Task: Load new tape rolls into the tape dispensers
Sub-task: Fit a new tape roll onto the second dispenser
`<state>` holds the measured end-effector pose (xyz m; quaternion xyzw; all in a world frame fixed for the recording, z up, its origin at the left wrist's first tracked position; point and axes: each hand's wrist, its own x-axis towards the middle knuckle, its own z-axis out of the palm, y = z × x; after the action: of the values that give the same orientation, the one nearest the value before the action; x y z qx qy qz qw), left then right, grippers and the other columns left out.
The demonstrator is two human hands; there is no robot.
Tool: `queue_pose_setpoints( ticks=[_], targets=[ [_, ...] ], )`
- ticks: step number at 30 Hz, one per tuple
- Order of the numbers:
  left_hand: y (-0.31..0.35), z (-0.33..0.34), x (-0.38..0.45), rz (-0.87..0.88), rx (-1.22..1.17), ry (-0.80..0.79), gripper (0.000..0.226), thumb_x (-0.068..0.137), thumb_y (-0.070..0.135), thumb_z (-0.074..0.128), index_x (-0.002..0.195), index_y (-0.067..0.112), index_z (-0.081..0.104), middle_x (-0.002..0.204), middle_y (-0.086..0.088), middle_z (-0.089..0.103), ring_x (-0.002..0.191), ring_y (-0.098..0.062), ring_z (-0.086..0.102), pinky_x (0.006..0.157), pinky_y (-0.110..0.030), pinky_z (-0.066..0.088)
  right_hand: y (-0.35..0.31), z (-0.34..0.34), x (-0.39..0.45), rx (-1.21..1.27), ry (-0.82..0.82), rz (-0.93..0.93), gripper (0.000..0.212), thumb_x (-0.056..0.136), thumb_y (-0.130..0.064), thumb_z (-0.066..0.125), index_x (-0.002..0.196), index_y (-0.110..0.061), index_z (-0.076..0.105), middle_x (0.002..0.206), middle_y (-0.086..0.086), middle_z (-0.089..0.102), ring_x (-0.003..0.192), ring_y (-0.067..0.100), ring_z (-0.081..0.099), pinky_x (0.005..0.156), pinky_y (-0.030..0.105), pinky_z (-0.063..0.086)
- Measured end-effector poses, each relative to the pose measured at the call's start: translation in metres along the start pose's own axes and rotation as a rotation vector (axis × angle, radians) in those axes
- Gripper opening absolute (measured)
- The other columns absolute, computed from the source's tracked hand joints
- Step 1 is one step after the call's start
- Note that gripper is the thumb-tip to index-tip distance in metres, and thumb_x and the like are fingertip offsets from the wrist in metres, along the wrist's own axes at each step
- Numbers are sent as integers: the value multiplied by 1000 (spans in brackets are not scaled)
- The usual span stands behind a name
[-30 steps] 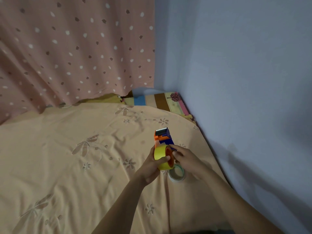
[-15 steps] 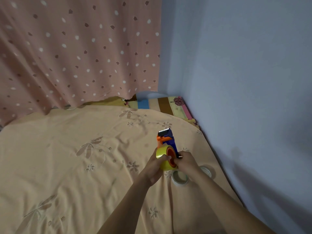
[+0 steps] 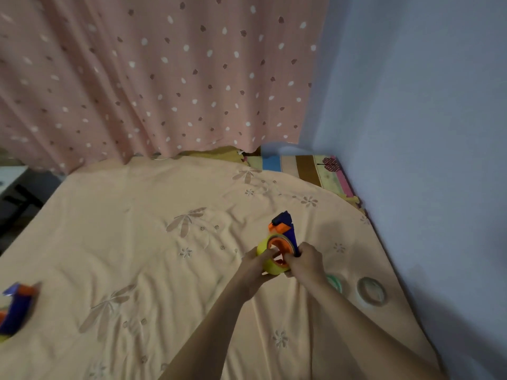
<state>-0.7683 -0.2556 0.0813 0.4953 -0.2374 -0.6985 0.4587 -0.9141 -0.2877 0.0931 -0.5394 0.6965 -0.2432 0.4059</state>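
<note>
A blue and orange tape dispenser [image 3: 285, 229] is held upright over the bed, with a yellow tape roll [image 3: 267, 253] sitting on its orange hub. My left hand [image 3: 256, 266] grips the yellow roll from the left. My right hand [image 3: 304, 260] grips the dispenser's handle on the right side. Two pale empty-looking tape rolls lie on the sheet to the right: one [image 3: 335, 283] partly hidden behind my right forearm, the other [image 3: 371, 292] near the wall. A second blue and orange dispenser [image 3: 16, 307] lies blurred at the left edge.
The peach flowered bedsheet [image 3: 137, 242] covers the bed. A blue-grey wall [image 3: 425, 133] runs along the right side. A pink spotted curtain [image 3: 164, 78] hangs behind. A striped pillow [image 3: 301, 165] lies at the far corner. Dark furniture [image 3: 16, 193] stands past the bed's left edge.
The view has shifted, bringing the second dispenser and the roll near the wall into sight. The held dispenser has turned slightly, and both hands keep their grip on it and the yellow roll.
</note>
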Motion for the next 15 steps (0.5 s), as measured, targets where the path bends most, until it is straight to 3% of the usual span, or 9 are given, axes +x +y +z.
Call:
queue_pose_setpoints(
  ticks=[5, 10, 15],
  targets=[
    [4, -38, -22, 4, 12, 111, 40, 88, 32, 72, 124, 16, 66, 118, -9, 74, 113, -28, 69, 96, -46, 58, -13, 38, -14, -38, -60, -72, 17, 85, -25, 69, 82, -12, 60, 76, 5, 70, 58, 23, 72, 56, 36, 63],
    [3, -60, -54, 43, 43, 265, 43, 89, 41, 70, 121, 13, 67, 116, -6, 74, 109, -24, 71, 90, -42, 61, -23, 60, -26, -137, -122, -195, 23, 86, -29, 70, 75, -19, 52, 70, -4, 62, 59, 13, 61, 49, 24, 48],
    [-8, -77, -94, 55, -3, 437, 38, 95, 39, 65, 117, 8, 69, 118, -11, 71, 101, -26, 71, 93, -44, 59, -26, 80, -48, -172, -246, -284, 19, 81, -21, 68, 76, -16, 51, 71, -2, 58, 63, 21, 59, 52, 25, 40]
  ],
)
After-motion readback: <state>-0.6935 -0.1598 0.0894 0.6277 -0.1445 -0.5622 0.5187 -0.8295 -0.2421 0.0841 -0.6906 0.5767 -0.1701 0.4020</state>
